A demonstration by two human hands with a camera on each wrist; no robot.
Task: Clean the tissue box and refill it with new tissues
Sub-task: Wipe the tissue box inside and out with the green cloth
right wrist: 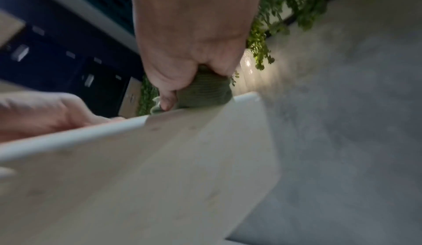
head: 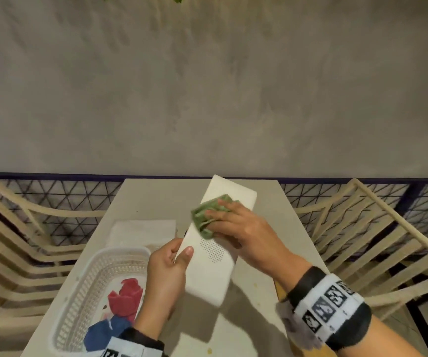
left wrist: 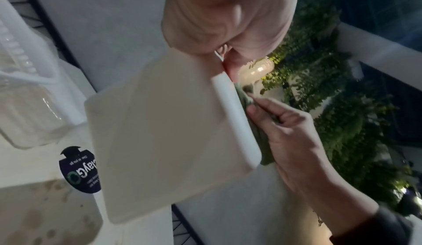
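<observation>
The table [head: 140, 199] carries everything. On its near left sits a white basket [head: 97, 256] holding a red cloth [head: 126, 297] and a blue cloth [head: 107, 331]; a pack of tissues [head: 143, 230] lies just beyond it.

I hold the tissue box [head: 215, 243] tilted above the middle of the table, its long axis running from near to far, and its dotted face up. No part of it rests on the surface, as far as I can tell.

My left hand [head: 167, 276] grips the box's left edge, thumb on top, fingers curled underneath. My right hand [head: 243, 228] presses a crumpled green cloth [head: 209, 215] onto the upper face, fingers bent over the cloth and pinching it.

Risks, in my judgement:
- The box is supported from one edge only. Heavy downward pressure from the right hand could twist it out of the left grip and drop it onto the table.
- Wiping toward the far end could push the cloth off the box.
- A damp cloth set down near the tissues would spoil the refill.
</observation>
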